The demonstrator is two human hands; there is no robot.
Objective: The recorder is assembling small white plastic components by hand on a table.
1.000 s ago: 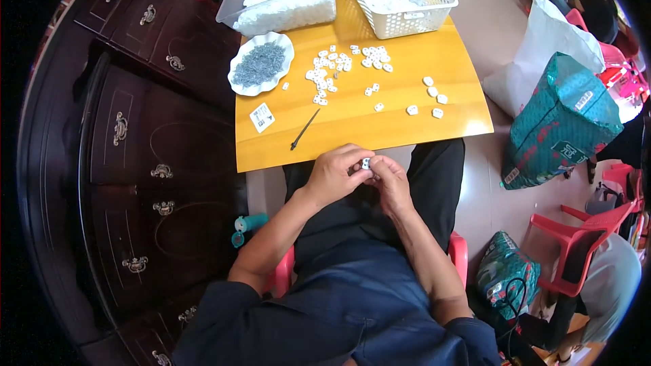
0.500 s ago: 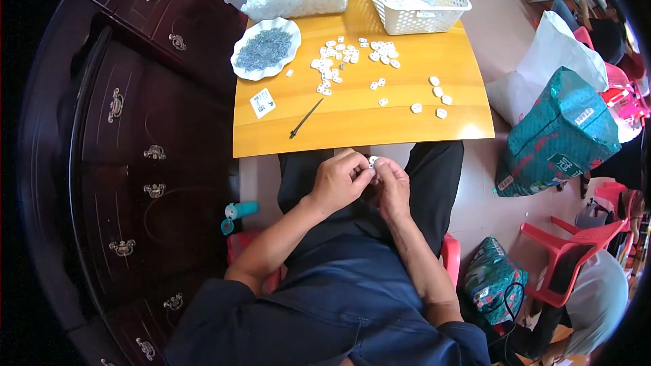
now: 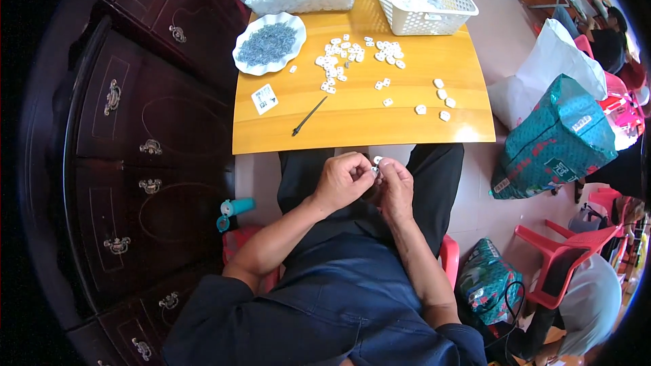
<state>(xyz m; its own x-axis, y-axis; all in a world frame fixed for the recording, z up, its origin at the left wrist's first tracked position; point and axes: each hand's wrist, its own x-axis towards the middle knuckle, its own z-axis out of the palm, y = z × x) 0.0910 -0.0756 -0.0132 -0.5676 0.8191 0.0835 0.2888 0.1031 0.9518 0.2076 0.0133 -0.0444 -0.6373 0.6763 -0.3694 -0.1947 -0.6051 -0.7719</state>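
Over my lap, just off the table's near edge, both hands meet at a small white plastic piece point(image 3: 378, 160) with dark holes. The thumb and fingers of my right hand point(image 3: 395, 186) grip this piece and partly cover it. My left hand point(image 3: 344, 179) is closed in a pinch right beside it; whatever its fingertips hold is too small and covered to name. Several similar white pieces point(image 3: 331, 61) lie in loose groups on the table point(image 3: 271, 132). A thin dark screwdriver-like rod point(image 3: 310, 116) lies near the table's front left.
A scalloped white dish point(image 3: 298, 47) of small grey metal parts stands at the table's left. Behind are a clear bin point(image 3: 305, 1) and a perforated basket point(image 3: 434, 24), both with white pieces. Dark drawers point(image 3: 152, 115) flank the left; teal bags point(image 3: 553, 139) stand at the right.
The view has shifted slightly. Both hands stay together over my lap, and a little more of the white piece shows above the fingertips.
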